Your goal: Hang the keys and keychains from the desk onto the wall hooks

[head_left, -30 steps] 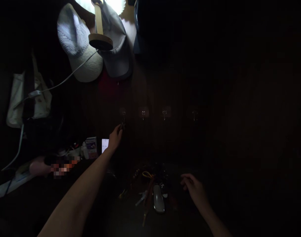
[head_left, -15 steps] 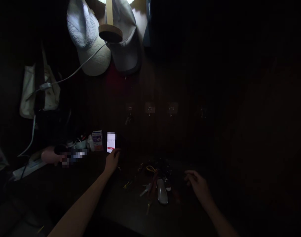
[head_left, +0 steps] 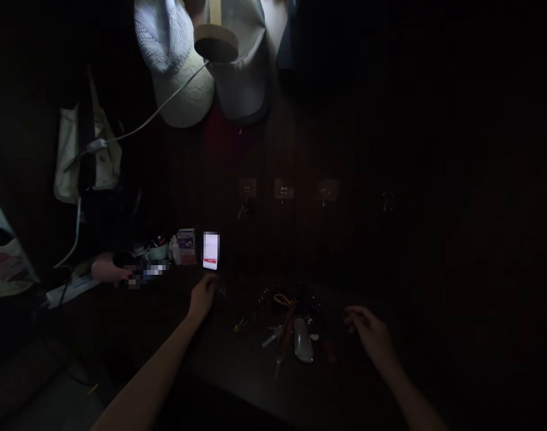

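Observation:
In the dim light my left hand is over the dark tabletop, just below a lit phone that stands upright. Its fingers are curled together; what they hold, if anything, is too dark to see. A small shiny item shows faintly beside the fingertips. Further right, my right hand hovers with loosely bent fingers apart from the thumb, and nothing shows in it. Between the hands lies a bunch of keys with cords, a yellow loop and a smooth grey oval fob.
Left of the phone are a small box, white bottles, a pink hair dryer and a white power strip. Caps and a bag hang above. Wall hooks line the back; one carries keys.
My left hand has drawn back from the phone's lower edge, down and slightly left. The view has shifted, so the scene sits further right and higher. My right hand keeps a similar pose.

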Tool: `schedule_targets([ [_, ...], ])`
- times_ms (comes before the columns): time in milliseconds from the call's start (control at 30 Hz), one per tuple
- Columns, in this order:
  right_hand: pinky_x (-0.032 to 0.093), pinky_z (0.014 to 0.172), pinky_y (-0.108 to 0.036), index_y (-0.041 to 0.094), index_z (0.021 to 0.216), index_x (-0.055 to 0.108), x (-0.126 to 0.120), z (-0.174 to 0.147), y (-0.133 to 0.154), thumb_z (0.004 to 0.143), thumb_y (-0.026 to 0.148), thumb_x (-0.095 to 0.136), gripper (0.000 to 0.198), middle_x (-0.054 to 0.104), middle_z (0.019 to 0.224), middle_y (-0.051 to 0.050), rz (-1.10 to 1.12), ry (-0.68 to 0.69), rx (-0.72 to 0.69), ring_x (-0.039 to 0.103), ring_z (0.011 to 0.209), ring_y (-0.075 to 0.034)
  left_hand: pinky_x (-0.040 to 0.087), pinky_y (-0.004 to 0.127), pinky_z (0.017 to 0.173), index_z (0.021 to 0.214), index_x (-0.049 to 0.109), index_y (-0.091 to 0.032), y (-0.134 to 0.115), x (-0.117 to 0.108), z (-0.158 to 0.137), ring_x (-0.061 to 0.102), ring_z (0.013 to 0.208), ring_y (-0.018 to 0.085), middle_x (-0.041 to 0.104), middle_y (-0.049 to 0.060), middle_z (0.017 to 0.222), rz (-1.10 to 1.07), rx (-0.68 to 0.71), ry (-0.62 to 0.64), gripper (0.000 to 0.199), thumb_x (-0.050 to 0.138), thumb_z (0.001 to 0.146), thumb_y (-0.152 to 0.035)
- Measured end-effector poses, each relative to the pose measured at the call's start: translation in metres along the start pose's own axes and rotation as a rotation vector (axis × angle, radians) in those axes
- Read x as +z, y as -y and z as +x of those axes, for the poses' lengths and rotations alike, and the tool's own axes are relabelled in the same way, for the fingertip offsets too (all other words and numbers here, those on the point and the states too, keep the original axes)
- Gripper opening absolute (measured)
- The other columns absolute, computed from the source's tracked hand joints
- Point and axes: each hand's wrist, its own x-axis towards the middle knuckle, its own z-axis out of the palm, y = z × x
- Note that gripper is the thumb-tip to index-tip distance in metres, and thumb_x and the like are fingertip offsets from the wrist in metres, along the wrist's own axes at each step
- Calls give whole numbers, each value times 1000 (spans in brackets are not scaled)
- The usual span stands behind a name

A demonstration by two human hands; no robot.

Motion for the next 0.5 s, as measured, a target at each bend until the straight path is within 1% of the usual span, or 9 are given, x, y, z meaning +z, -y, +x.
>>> schedule_targets([
  [167,43,50,-27,19,73,60,1,2,-3,60,48,50,33,60,55,-1,-13,8,-18,53,46,-14,44,34,92,98,64,-20,9,7,-7,59,99,18,66,4,103,150,106,104,32,42,77,-10],
  [300,43,51,-27,19,73,60,2,1,-4,60,46,50,31,60,55,-1,-17,-1,5,53,47,-14,42,34,92,100,65,-19,3,9,-11,55,103,20,64,7,105,334,182,186,28,45,81,-15],
  [400,43,52,-27,19,74,60,2,0,-3,61,44,51,29,61,56,-1,-16,-1,3,54,48,-14,41,34,89,102,64,-19,-4,10,-14,53,102,22,63,9,106,468,212,196,26,44,84,-21],
  [500,43,51,-27,19,73,61,2,-1,-1,61,42,52,27,61,55,-1,-11,-1,2,54,48,-14,40,34,88,101,63,-19,-9,10,-16,53,102,23,63,9,105,538,221,192,26,42,86,-23],
])
